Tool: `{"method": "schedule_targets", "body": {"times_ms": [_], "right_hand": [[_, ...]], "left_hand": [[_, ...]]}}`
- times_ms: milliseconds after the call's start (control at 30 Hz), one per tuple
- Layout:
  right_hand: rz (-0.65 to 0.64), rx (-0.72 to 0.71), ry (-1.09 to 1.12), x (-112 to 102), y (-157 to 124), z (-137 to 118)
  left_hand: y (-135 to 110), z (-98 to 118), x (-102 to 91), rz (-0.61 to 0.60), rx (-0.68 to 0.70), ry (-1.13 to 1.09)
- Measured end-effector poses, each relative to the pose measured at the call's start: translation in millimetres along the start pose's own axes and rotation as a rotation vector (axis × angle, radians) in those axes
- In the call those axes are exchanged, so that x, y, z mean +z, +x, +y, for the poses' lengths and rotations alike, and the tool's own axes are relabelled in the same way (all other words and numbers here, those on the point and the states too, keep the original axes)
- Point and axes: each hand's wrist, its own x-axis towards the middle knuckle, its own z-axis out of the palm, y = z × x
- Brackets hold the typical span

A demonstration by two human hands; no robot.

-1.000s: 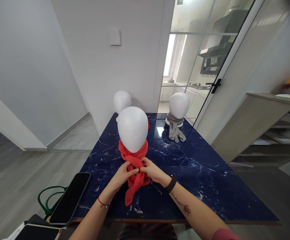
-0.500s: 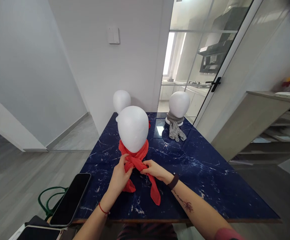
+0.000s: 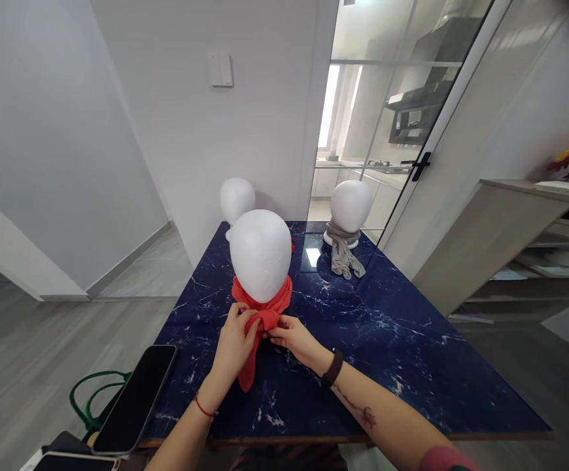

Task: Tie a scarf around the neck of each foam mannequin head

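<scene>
Toward the counter's front edge [image 3: 324, 418], in the head view, a red scarf [image 3: 267, 320] circles the neck of a white mannequin head [image 3: 261, 255]. The left hand [image 3: 234, 343] and right hand [image 3: 298, 338] — nearly closed — pinch its knot from either side. The cloth looks light, soft and limp — best gripped by gathered folds beside the knot.

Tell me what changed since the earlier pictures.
One end of the red scarf, hanging at right half a second ago, no longer shows there; a narrower end now hangs beside the left hand, and its cloth bunches up near the right hand, which has shifted slightly left. Both hands stay on the scarf; the front white head, grey scarf and phone look unmoved.
</scene>
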Motion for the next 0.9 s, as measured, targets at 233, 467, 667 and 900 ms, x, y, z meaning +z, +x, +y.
{"method": "schedule_targets", "body": {"times_ms": [233, 467, 667, 900], "right_hand": [[-0.041, 0.239, 0.555, 3, 3, -10], [0.075, 0.124, 0.487, 10, 13, 2], [0.025, 0.077, 0.536, 7, 15, 4], [-0.026, 0.060, 0.515, 6, 14, -1]], "left_hand": [[-8, 8, -5.8, -0.167, 0.021, -0.003], [1, 6, -3.4, -0.135, -0.070, -0.093], [14, -13, 11.2, -0.143, -0.050, -0.135], [22, -24, 23.3, -0.184, -0.090, -0.412]]}}
